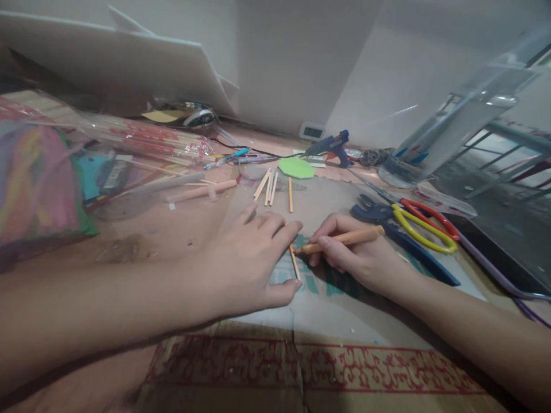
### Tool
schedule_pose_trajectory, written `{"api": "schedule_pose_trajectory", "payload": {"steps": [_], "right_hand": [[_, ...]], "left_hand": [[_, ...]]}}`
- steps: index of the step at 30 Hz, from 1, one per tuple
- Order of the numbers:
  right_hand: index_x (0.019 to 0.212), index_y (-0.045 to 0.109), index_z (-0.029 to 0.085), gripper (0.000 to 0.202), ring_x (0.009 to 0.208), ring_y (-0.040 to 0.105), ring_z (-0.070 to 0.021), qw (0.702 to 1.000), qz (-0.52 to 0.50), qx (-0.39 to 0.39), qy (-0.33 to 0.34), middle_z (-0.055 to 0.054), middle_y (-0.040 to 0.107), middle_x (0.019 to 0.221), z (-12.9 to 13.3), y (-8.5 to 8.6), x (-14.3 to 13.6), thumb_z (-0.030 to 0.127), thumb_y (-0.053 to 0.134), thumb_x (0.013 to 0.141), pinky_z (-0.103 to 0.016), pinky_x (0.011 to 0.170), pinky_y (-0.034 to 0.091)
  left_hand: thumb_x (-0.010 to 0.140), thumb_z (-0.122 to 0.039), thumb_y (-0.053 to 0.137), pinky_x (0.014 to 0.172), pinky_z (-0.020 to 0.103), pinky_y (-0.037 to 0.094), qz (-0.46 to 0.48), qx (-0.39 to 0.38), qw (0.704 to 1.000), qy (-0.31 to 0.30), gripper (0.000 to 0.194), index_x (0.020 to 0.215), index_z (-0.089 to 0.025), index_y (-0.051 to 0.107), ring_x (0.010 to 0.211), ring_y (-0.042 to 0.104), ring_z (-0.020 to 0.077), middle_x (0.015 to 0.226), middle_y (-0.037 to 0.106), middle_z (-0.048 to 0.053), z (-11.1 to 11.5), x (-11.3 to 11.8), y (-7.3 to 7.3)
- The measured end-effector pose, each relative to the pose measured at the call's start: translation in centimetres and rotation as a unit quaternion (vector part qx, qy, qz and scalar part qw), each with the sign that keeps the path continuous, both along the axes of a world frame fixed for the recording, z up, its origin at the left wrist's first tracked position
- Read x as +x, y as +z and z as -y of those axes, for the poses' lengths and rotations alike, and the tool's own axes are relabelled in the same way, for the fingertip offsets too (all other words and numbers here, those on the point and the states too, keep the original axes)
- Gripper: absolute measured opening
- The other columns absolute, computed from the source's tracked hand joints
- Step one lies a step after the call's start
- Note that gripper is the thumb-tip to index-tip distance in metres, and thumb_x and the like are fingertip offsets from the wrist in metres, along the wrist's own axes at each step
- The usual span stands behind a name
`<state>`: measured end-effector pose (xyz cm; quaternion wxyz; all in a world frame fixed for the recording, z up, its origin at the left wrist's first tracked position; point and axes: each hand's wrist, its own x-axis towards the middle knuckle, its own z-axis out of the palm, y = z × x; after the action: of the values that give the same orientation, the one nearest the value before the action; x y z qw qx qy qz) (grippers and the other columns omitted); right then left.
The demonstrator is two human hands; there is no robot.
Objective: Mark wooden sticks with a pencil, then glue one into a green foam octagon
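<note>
My left hand (pixel 249 255) lies palm down on the work sheet, index finger and thumb holding a short wooden stick (pixel 295 267) at its two ends. Orange colour covers part of that stick. Gripped in my right hand (pixel 357 258) is an orange marker (pixel 359 236), with its tip against the stick's side. Beyond my fingers lie an orange stick (pixel 290 195) and several plain short sticks (pixel 268 188). A light green piece (pixel 296 168) with angled edges rests just behind them.
On the right are dark blue pliers (pixel 422 255), scissors (pixel 424 226) with red and yellow handles, a phone (pixel 499 252) and a clear container (pixel 413 155). A blue glue gun (pixel 329 146) lies at the back. Bagged sticks (pixel 150 137) and a colourful bag (pixel 43 178) are on the left.
</note>
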<state>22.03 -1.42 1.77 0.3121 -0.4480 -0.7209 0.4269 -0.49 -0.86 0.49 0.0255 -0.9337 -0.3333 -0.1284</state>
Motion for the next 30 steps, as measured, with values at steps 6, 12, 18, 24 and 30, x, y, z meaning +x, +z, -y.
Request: {"api": "schedule_pose_trajectory", "payload": {"steps": [6,12,18,24,30], "right_hand": [[0.086,0.059,0.020,0.019,0.050,0.053,-0.0080,1.000,0.008,0.008,0.002,0.000,0.073,0.069,-0.12,-0.17,0.14,0.033,0.060,0.100,-0.020,0.046,0.037],[0.087,0.059,0.020,0.019,0.048,0.051,-0.0076,1.000,0.008,0.009,-0.001,0.000,0.072,0.069,-0.18,-0.19,0.14,0.033,0.060,0.100,-0.021,0.044,0.036],[0.086,0.059,0.020,0.018,0.052,0.056,-0.0087,1.000,0.012,0.017,0.001,-0.002,0.073,0.069,0.00,0.23,-0.10,0.032,0.060,0.100,-0.021,0.046,0.039],[0.083,0.058,0.020,0.023,0.054,0.062,-0.0118,0.999,0.021,-0.018,0.019,-0.003,0.074,0.066,0.13,0.45,0.25,0.035,0.060,0.100,-0.022,0.048,0.043],[0.085,0.058,0.020,0.021,0.052,0.060,-0.0102,1.000,0.007,-0.009,0.015,-0.002,0.074,0.067,0.17,0.27,0.21,0.034,0.060,0.100,-0.021,0.046,0.041]], "left_hand": [[0.089,-0.057,0.063,0.111,0.055,0.039,0.004,-0.006,1.000,0.001,0.068,0.138,-0.010,0.056,0.117,0.060,0.0355,0.127,0.064,0.017,-0.06,-0.06,0.12],[0.089,-0.061,0.063,0.115,0.055,0.037,0.012,-0.019,1.000,0.007,0.074,0.141,-0.010,0.052,0.124,0.057,0.0362,0.135,0.060,0.019,-0.06,-0.02,0.07],[0.091,-0.061,0.062,0.118,0.057,0.034,0.024,-0.043,0.999,0.011,0.076,0.145,-0.009,0.047,0.130,0.054,0.0365,0.137,0.059,0.019,0.08,-0.05,-0.07],[0.092,-0.062,0.059,0.119,0.058,0.032,0.021,-0.043,0.999,0.001,0.075,0.145,-0.009,0.048,0.133,0.053,0.0372,0.138,0.059,0.020,-0.01,-0.12,-0.11],[0.091,-0.062,0.061,0.118,0.056,0.034,0.023,-0.035,0.999,0.002,0.075,0.145,-0.010,0.049,0.131,0.054,0.0361,0.138,0.060,0.019,-0.06,-0.12,-0.21]]}}
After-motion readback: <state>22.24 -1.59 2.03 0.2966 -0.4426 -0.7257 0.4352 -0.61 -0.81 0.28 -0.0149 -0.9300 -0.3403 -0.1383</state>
